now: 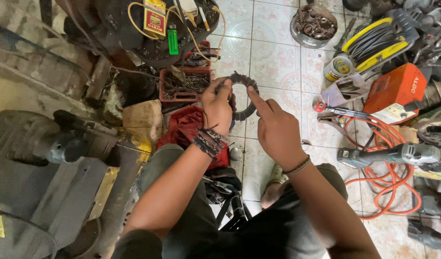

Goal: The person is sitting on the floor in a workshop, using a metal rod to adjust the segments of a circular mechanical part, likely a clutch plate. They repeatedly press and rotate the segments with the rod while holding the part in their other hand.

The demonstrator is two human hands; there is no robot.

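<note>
Head view: two hands on a dark toothed ring

Head camera looks down on a tiled floor (278,57). The left hand (217,106) is closed on the dark ring (243,96), held up above the tiles just in front of a red tray of metal bits (184,84). The right hand (277,129) has its forefinger stretched out, its tip touching the ring's rim, other fingers curled. An angle grinder (390,154) lies on an orange hose (383,192), well apart to the right.

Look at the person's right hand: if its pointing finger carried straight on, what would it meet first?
The right hand points up and left with its forefinger, whose tip already sits at the dark ring held by the left hand. It would probably meet the ring first, though depth is unclear.
</note>
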